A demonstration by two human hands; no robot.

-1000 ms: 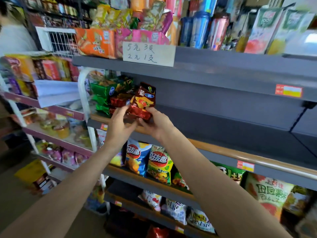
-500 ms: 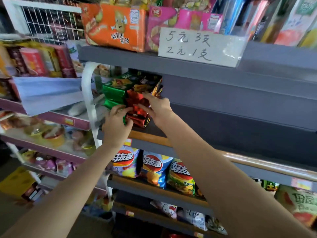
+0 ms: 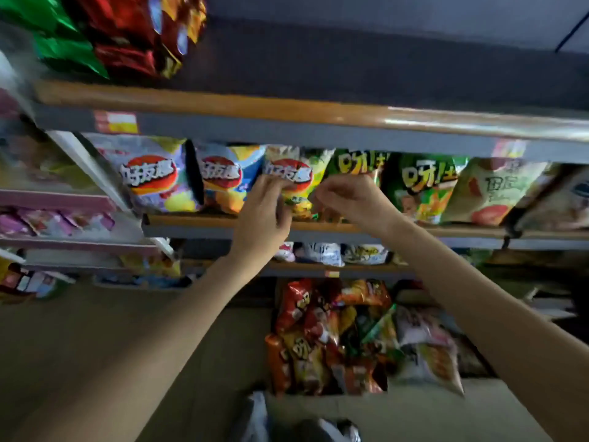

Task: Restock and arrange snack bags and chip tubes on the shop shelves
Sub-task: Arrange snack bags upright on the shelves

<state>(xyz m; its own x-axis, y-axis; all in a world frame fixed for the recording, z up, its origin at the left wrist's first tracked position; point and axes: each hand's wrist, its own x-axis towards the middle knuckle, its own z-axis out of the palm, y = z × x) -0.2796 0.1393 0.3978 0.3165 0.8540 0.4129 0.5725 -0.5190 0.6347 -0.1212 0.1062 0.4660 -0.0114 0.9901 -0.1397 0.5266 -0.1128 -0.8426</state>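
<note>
The red snack bags (image 3: 127, 36) lie stacked on the upper grey shelf (image 3: 287, 122) at the top left, beside green bags (image 3: 63, 52). Neither hand touches them. My left hand (image 3: 264, 215) and my right hand (image 3: 347, 202) hang lower, in front of the row of chip bags on the shelf below. Both have loosely curled fingers and hold nothing. The left fingertips overlap a yellow-green chip bag (image 3: 299, 180); whether they touch it I cannot tell. A heap of mixed snack bags (image 3: 334, 339) lies low by the floor, under my arms.
Purple (image 3: 153, 177) and blue (image 3: 226, 180) chip bags stand left of my hands, green ones (image 3: 424, 186) to the right. A pink side rack (image 3: 63, 199) with small packs stands at the left. More bags (image 3: 322, 253) fill a lower shelf.
Both hands have let go of the red bags, which stay on the upper shelf, and have dropped to the chip row below. My view has tilted down towards the floor.
</note>
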